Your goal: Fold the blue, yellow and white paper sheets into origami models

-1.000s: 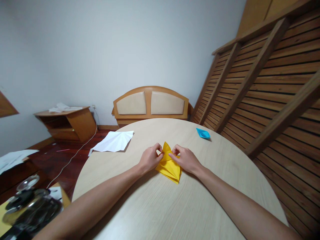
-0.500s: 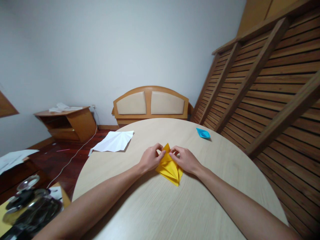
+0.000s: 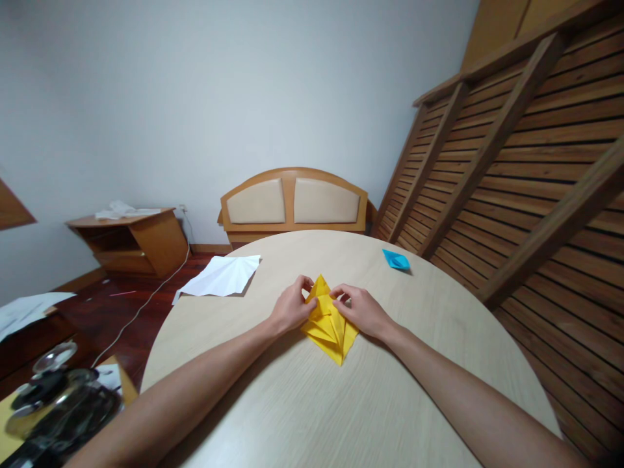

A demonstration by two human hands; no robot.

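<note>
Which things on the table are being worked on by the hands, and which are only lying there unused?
In hand:
yellow folded paper, pinched by left hand and right hand

Lying about:
white pleated paper at the table edge
small blue folded paper, far right

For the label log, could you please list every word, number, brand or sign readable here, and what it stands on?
No readable text anywhere.
Yellow folded paper, held by left hand and right hand: plain.
Blue folded paper and white sheet on the table: no print visible.
Papers at the lower left: too blurred to tell.
</note>
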